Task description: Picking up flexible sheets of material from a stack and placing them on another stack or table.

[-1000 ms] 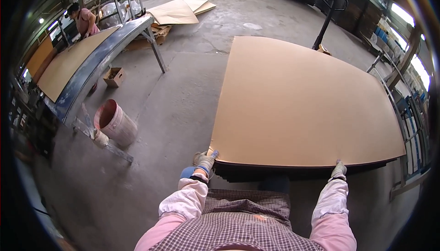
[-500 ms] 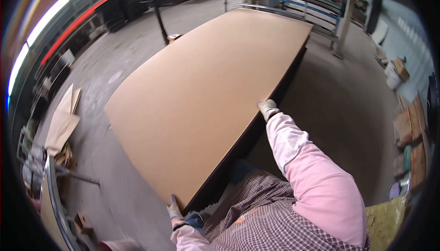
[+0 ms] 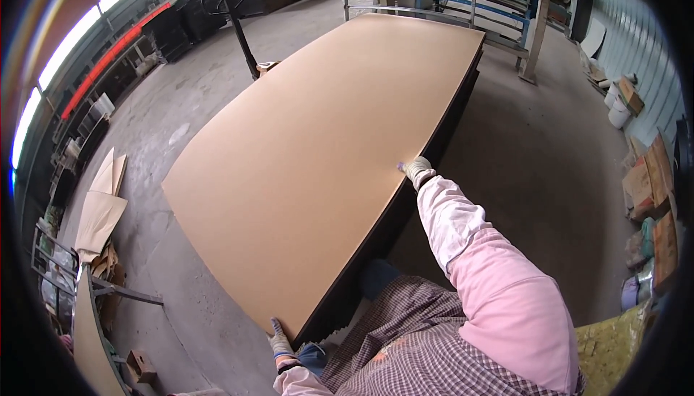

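Observation:
A large flat brown board stretches away in front of me, on top of a dark stack whose side shows along the near right edge. My right hand, in a pale glove, grips the middle of that edge with the thumb on top; its other fingers are hidden below the edge. At the near corner, my left hand, also gloved, holds the board with the thumb over the upper face. The rest of its fingers are mostly out of sight.
A black pallet jack handle rises beyond the board's left side. Metal railing and a post stand at the far end. Loose brown sheets and a metal frame are at left; boxes and white buckets line the right wall.
The view has steadied and shifted slightly, so the board's near corner sits a little lower. Both hands keep their places on the board's edge.

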Tool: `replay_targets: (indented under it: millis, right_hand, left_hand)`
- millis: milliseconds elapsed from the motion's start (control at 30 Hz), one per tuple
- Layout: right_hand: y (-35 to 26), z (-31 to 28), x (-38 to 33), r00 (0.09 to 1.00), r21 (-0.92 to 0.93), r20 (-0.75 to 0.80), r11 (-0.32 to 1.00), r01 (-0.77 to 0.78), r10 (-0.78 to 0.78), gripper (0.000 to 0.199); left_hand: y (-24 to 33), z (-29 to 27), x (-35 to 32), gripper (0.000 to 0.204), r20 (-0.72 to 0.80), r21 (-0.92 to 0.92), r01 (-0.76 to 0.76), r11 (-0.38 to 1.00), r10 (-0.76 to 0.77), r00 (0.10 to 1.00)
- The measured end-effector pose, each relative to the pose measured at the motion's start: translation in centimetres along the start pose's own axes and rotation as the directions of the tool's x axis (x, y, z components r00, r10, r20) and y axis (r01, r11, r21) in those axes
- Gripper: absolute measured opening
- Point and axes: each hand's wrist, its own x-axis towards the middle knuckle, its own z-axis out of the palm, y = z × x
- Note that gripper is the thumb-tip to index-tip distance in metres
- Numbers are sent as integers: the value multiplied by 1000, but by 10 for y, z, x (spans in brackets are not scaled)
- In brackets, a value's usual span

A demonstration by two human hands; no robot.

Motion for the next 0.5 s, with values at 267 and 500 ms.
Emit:
replay_targets:
  millis: [267,500]
  right_hand:
    - [21,-16,-39,749,-55,-158,763,644,-644,39]
    - [25,31,-78,733,464,-33,639,613,-679,19]
  left_hand:
    - [112,-61,-49,95,-204,390,-87,917,178,963]
    - [-31,-272,-120,81,-697,-572,-114,812,-408,589]
